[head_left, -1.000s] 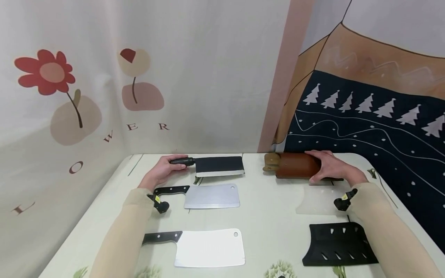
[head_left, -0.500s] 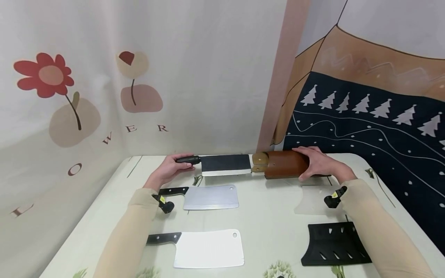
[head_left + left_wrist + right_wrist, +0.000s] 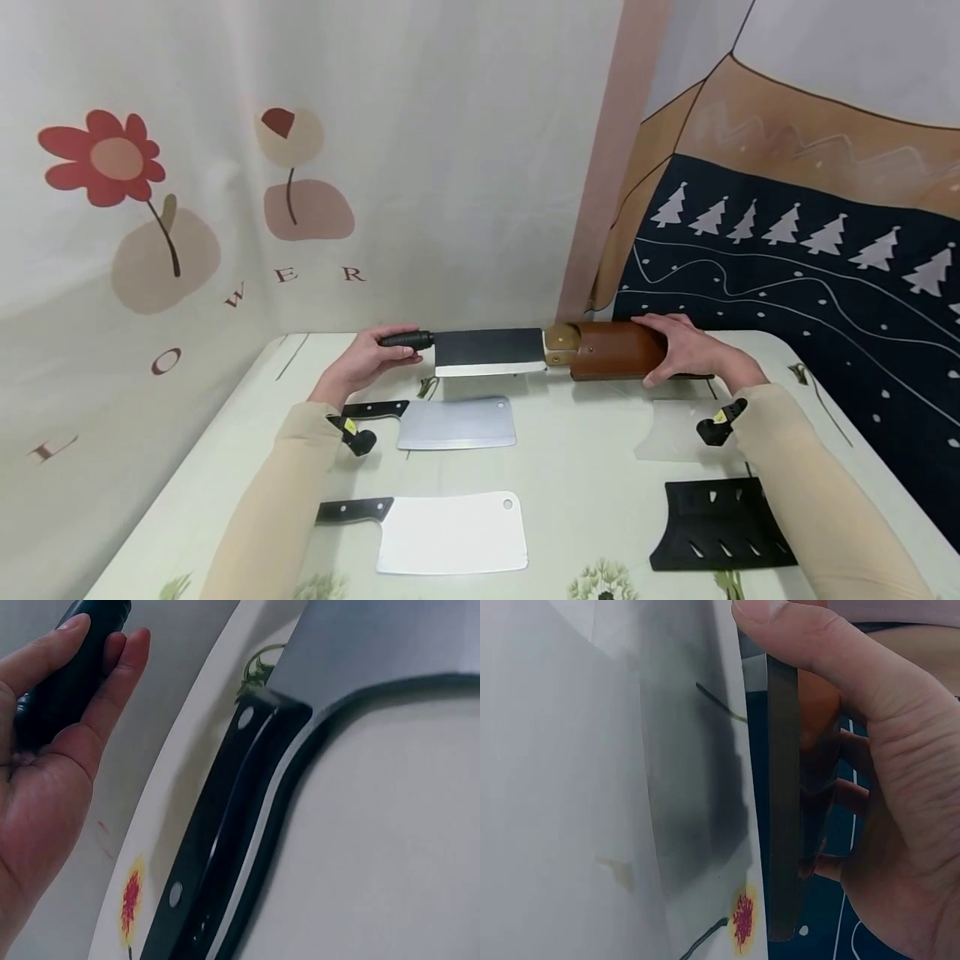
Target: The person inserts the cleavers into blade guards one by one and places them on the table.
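At the back of the table my left hand [image 3: 365, 360] grips the black handle of a dark-bladed cleaver [image 3: 489, 350], its bright edge toward me. In the left wrist view the fingers and thumb curl round that handle [image 3: 71, 675]. My right hand [image 3: 686, 348] holds a brown leather knife sheath [image 3: 617, 350] across its width, thumb on the near side and fingers over the far side. The cleaver's tip is right at the sheath's tan, riveted mouth [image 3: 562, 343]. In the right wrist view the sheath's edge [image 3: 783, 802] shows between thumb and fingers.
Two more cleavers with black riveted handles lie on the left: a grey one [image 3: 457, 423] and a larger bright one [image 3: 453, 533]. At right lie a translucent blade cover [image 3: 663, 433] and a black slotted blade cover [image 3: 720, 529], partly behind my right sleeve. A curtain [image 3: 450, 208] borders the table's back.
My right hand has brought the sheath leftward while my left hand moved the cleaver slightly right, so the gap between them closed. Over the last half second both rose slightly.
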`<state>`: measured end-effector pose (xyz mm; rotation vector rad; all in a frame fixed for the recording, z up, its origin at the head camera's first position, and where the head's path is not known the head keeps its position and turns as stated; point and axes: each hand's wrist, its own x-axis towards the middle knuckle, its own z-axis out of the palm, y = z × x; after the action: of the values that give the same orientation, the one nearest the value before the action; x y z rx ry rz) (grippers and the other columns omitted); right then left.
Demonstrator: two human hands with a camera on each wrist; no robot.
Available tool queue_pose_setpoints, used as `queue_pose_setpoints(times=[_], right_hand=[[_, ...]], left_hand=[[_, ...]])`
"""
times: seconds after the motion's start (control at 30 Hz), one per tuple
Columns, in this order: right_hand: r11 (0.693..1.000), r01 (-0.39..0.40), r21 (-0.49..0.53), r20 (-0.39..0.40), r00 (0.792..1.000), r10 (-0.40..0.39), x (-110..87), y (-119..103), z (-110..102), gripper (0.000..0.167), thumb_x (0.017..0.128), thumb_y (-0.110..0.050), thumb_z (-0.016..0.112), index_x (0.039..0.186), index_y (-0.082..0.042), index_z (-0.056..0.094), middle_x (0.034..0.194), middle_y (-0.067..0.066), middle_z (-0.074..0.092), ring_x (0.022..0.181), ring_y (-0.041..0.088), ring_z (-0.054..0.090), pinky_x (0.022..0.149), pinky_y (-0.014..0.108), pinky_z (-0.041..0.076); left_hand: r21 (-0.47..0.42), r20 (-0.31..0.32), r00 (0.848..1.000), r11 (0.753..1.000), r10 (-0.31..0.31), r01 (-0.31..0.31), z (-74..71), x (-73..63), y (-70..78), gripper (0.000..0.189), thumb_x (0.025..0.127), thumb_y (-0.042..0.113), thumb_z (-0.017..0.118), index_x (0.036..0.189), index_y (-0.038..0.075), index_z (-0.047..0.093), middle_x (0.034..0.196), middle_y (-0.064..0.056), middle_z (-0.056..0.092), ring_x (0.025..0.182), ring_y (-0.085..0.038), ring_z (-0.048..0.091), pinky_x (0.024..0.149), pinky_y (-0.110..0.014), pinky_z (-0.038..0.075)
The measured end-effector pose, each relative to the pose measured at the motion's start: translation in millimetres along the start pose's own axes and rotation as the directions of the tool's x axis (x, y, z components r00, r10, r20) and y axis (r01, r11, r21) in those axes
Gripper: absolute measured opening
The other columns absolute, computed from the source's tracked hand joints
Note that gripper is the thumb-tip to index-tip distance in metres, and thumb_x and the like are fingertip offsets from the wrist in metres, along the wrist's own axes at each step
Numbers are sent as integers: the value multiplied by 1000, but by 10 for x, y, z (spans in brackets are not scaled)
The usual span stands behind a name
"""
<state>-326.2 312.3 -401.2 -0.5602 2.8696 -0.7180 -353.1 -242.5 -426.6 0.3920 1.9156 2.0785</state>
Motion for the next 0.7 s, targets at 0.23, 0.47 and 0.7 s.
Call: queue_pose_setpoints(times=[0.23,0.47,0.7], right_hand=[[1000,18,-11,-17,1000,-18,32,-86,-6,109,68,-37,94,155,-3,39,159,31,27,139,50,19,104,77,29],[999,18,-33,-28,999,-19,49,-171,-19,107,68,-36,94,155,-5,40,159,31,28,138,49,20,103,77,28],[999,31,-21,-27,999,-31,63,-217,-7,107,67,-34,94,155,-4,40,159,31,28,138,50,20,102,77,28]], left_hand=[[-33,15,1000,999,-6,6,89,39,52,56,95,-21,53,148,-18,36,142,-31,42,100,-28,72,96,-40,53],[-40,35,999,999,4,-3,155,89,69,55,95,-20,53,148,-19,35,142,-34,40,98,-28,72,96,-41,53],[-58,35,999,998,-3,5,210,102,60,56,95,-21,53,148,-19,35,140,-32,42,97,-28,72,95,-41,54]])
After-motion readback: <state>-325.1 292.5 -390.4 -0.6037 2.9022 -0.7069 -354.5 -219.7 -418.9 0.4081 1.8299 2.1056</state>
